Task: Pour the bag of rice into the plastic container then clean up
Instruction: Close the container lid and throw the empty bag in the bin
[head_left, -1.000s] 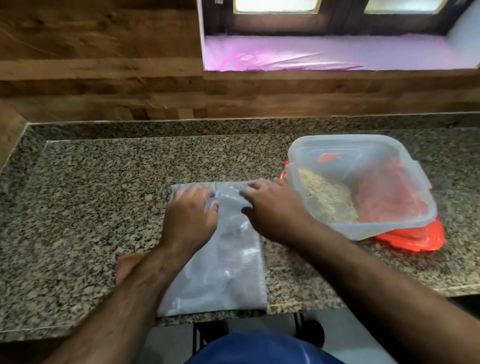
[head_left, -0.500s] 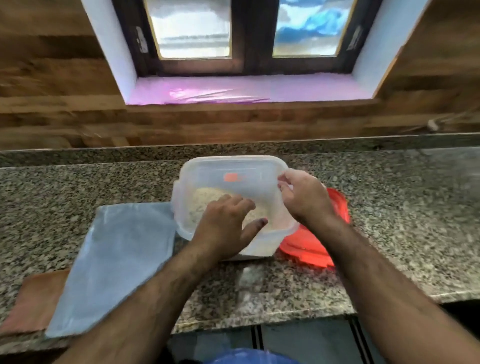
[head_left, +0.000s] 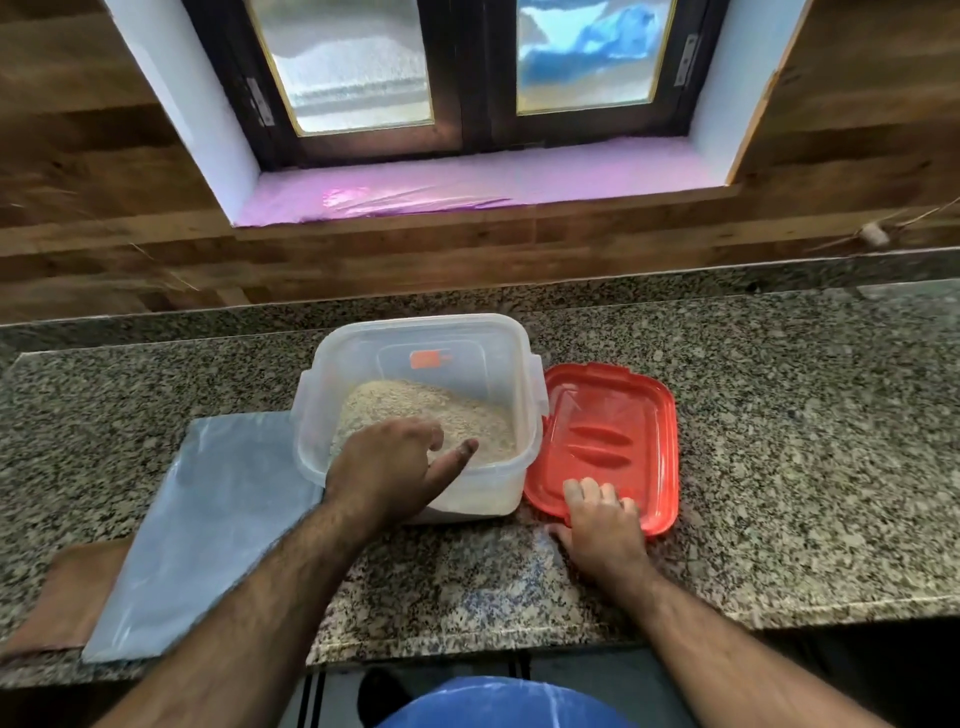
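Observation:
A clear plastic container (head_left: 415, 343) stands on the granite counter with rice (head_left: 415, 413) piled in its bottom. My left hand (head_left: 395, 465) grips its near rim, fingers over the edge. The red lid (head_left: 613, 415) lies flat on the counter just right of the container. My right hand (head_left: 602, 519) rests on the lid's near edge, fingers on top and thumb at the counter. The empty clear plastic bag (head_left: 208, 525) lies flat to the container's left.
The granite counter (head_left: 805, 441) runs wide to the right; its front edge is close to me. A brown board (head_left: 67, 592) pokes out under the bag at the left. A wooden wall and a window with a pink sill (head_left: 467, 182) stand behind.
Both hands left the flattened bag. The left hand took the container's near rim; the right hand dropped from the container's right rim to the red lid's near edge. The container now sits beside the lid.

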